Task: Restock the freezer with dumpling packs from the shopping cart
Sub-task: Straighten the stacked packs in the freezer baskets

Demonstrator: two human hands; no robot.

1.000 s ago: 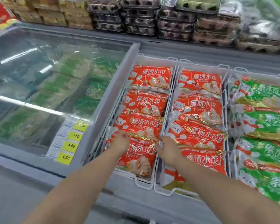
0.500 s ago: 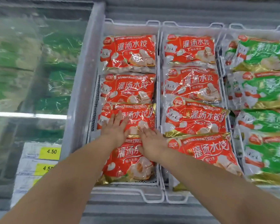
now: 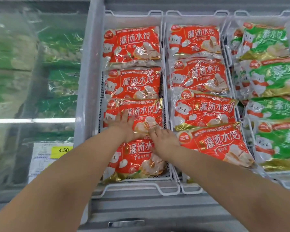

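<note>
Red dumpling packs fill two white wire baskets in the open freezer. The left basket point(image 3: 141, 185) holds several in a row. My left hand point(image 3: 124, 126) lies flat, fingers spread, on the third red pack point(image 3: 141, 113). My right hand point(image 3: 162, 141) rests palm down where that pack overlaps the nearest red pack point(image 3: 136, 159). Neither hand grips anything. The shopping cart is out of view.
The middle basket point(image 3: 191, 190) holds several red packs point(image 3: 206, 111). Green dumpling packs point(image 3: 274, 77) fill the right basket. A closed glass lid point(image 3: 33, 81) covers the left section, with a yellow 4.50 price tag point(image 3: 62, 150). The freezer's grey front rim point(image 3: 157, 208) runs below.
The view has tilted down and closed in on the freezer. Both hands went from the near pack's top corners to lying flat, a little farther in, on the third pack.
</note>
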